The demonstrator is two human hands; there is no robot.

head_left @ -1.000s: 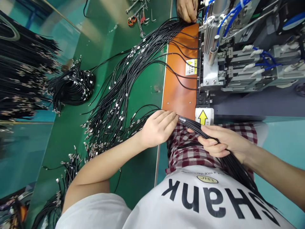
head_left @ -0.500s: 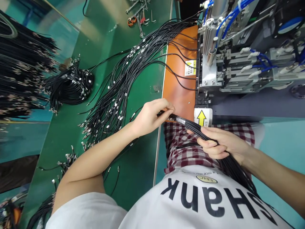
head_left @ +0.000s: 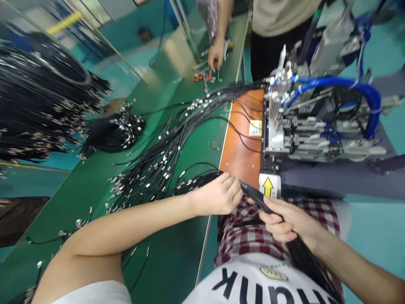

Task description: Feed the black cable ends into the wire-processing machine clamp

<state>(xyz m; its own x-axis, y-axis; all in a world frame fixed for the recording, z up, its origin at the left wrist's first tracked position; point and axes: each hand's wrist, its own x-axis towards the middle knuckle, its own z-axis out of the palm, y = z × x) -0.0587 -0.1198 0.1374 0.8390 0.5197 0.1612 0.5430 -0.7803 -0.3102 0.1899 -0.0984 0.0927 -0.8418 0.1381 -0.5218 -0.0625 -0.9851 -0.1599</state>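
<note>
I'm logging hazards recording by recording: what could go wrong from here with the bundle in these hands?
Loose cables lie close to the left hand, so they might tangle with the bundle it grips.

Other cables run over the orange plate to the machine; a snag could tug them.

The bundle trails behind the right hand, so strands might slip out if that grip loosens.

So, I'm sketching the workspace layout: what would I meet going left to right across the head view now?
A large mass of black cables, coiled black cables, the person's left hand, their right hand closed around a black cable bundle, the outer bend of thick blue tubing.
</note>
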